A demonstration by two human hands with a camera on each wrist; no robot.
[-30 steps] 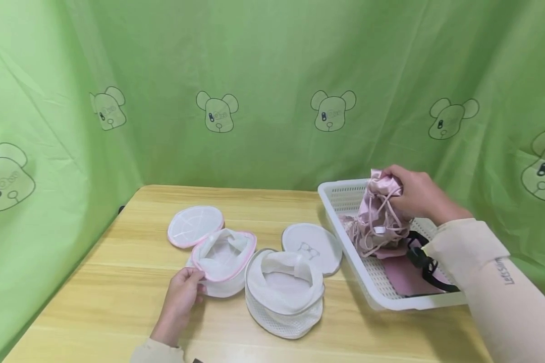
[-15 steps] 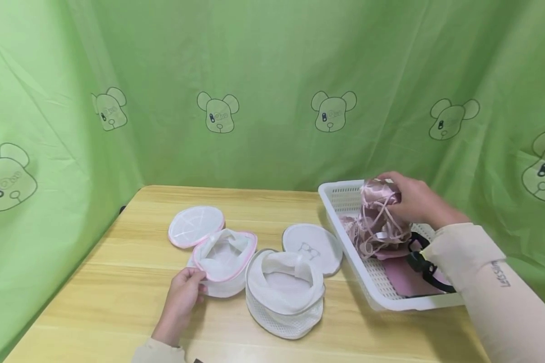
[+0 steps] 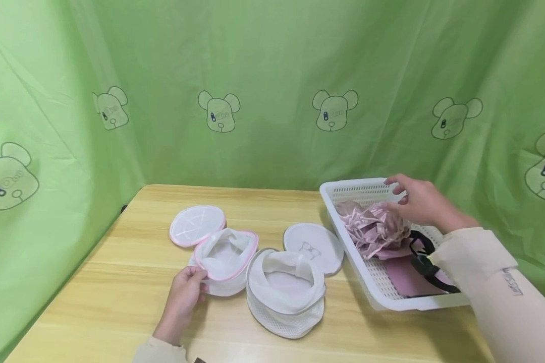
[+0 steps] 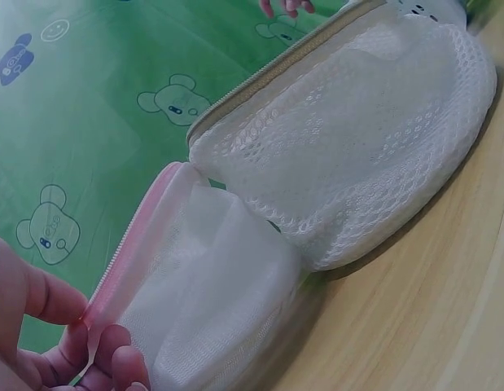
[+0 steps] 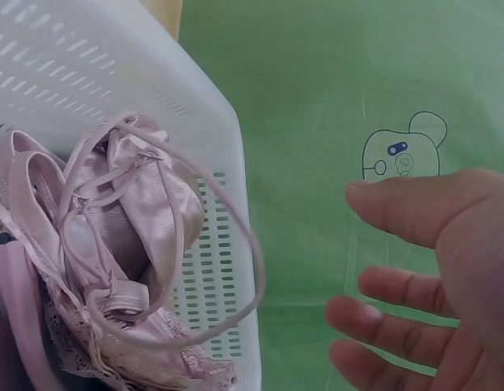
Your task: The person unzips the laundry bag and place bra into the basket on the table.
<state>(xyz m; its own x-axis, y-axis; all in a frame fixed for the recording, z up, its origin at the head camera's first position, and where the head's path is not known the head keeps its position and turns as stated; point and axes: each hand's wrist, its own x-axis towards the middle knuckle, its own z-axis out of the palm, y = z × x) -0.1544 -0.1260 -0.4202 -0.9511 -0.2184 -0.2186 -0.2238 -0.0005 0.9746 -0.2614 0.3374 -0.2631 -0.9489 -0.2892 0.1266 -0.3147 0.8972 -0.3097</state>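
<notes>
My left hand [image 3: 183, 292] pinches the pink zip edge of a white mesh laundry bag [image 4: 219, 285], whose top stands unzipped. Right beside that bag sits a larger mesh laundry bag [image 3: 286, 320] with a grey-brown zip, also unzipped. On the right, my right hand [image 3: 420, 201] hovers at the far side of a white plastic basket [image 3: 418, 303], fingers spread and nothing between them. Below it, heaped in the basket, lies a pink satin garment [image 5: 146, 212] with thin straps and lace trim, apart from my fingers in the right wrist view. Its exact kind is unclear.
Round bag lids lie folded back on the wooden table [image 3: 118, 282]: a pink-edged lid [image 3: 197, 225] and a grey-edged lid [image 3: 313, 247]. The basket also contains a flat pink piece [image 3: 404, 277] and a black strap [image 3: 429, 272]. A green curtain [image 3: 272, 151] closes off the back.
My right hand has lowered the pink satin garment into the basket and let go of it. The garment has slumped into a low heap. My left hand keeps its pinch.
</notes>
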